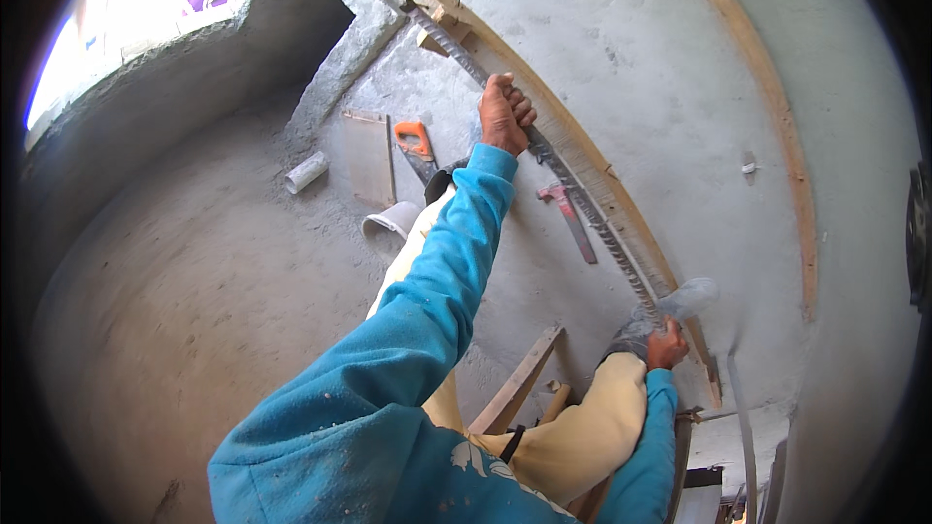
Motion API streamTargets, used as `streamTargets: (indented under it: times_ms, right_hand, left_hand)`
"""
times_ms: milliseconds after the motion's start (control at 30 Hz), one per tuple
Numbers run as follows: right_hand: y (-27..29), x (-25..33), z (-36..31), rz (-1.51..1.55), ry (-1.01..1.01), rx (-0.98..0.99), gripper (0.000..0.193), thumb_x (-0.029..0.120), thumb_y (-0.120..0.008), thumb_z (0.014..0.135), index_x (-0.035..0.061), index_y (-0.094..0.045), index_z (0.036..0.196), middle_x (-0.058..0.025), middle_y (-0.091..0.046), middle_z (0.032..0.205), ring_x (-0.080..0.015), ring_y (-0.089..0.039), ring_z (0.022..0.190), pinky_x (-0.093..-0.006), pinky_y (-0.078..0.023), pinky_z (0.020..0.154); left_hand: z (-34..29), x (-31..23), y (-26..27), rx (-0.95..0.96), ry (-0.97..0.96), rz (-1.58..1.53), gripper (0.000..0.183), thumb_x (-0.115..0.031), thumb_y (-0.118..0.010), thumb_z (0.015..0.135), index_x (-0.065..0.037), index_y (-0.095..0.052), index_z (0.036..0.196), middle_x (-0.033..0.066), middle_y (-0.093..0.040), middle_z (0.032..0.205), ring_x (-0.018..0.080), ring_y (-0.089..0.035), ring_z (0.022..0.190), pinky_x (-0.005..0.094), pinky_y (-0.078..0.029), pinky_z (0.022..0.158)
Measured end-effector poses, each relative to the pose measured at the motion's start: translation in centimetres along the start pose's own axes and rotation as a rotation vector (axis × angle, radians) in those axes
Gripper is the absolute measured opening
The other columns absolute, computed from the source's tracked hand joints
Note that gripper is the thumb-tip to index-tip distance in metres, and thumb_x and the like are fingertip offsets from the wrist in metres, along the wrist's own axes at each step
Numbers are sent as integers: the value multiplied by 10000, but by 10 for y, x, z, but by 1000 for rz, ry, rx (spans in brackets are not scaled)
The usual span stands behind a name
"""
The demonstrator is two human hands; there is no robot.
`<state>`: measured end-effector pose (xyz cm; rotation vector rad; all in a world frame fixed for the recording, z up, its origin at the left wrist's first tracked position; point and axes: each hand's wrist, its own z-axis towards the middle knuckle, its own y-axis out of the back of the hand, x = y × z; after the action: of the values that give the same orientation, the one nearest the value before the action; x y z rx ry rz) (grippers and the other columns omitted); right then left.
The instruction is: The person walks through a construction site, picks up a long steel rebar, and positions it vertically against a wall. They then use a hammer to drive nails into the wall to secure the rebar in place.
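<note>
My left hand (pixel 507 114) is closed around the upper part of a long, dark ribbed steel bar (pixel 604 230). Lower down at the right, my right hand (pixel 667 344) closes on the bar's near end, beside my knee. The bar slants along a long wooden plank (pixel 575 131) on the grey surface. Its far end touches or nearly touches a small wood block (pixel 447 31) at the plank; the exact contact is unclear. A hammer (pixel 577 221) with a red head lies just left of the bar, between my hands.
An orange-handled saw (pixel 414 140) lies left of my left forearm, near a flat grey board (pixel 369 157). A pale bucket (pixel 390 219) and a white cylinder (pixel 307 173) are farther left. Loose lumber (pixel 519 383) is by my legs. Another plank (pixel 772 97) runs along the right.
</note>
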<state>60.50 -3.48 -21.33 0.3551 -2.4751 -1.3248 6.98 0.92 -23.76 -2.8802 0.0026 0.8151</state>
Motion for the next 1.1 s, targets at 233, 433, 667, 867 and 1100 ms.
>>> streamTargets:
  times_ms: [233,433,667,867,1100]
  right_hand:
    - [-48,-43,65,36,48,-39,362,107,-733,595,139,-678,951,-113,-699,857,-329,-665,732,-449,-505,628]
    - [-39,-59,132,20,158,-169,164,109,-726,712,113,-645,854,-116,-683,759,-314,-649,627,-415,-496,544]
    - [-45,-58,175,66,223,-268,163,128,-660,845,87,-582,708,-121,-625,621,-313,-625,553,-419,-474,499]
    - [-91,-49,202,138,199,-220,168,145,-634,873,70,-582,732,-147,-614,635,-338,-619,569,-434,-463,502]
    - [-52,-54,211,-12,135,-128,194,168,-577,918,52,-589,764,-172,-618,669,-369,-622,612,-457,-466,526]
  left_hand:
    - [15,17,-10,54,-93,-51,324,-233,-553,818,-210,-301,616,-65,-222,526,84,-219,419,270,-203,403]
    - [24,28,-26,55,-144,-145,323,-214,-562,806,-194,-303,615,-60,-237,526,89,-229,415,278,-218,399]
    - [37,33,-37,75,-182,-158,319,-218,-558,803,-201,-304,610,-55,-255,523,87,-245,412,272,-230,395]
    - [50,44,-27,109,-203,-158,329,-253,-562,808,-207,-306,608,-51,-265,520,93,-255,409,271,-237,399]
    - [41,43,-38,44,-202,-174,303,-272,-569,866,-179,-361,667,-32,-319,566,115,-333,473,297,-324,458]
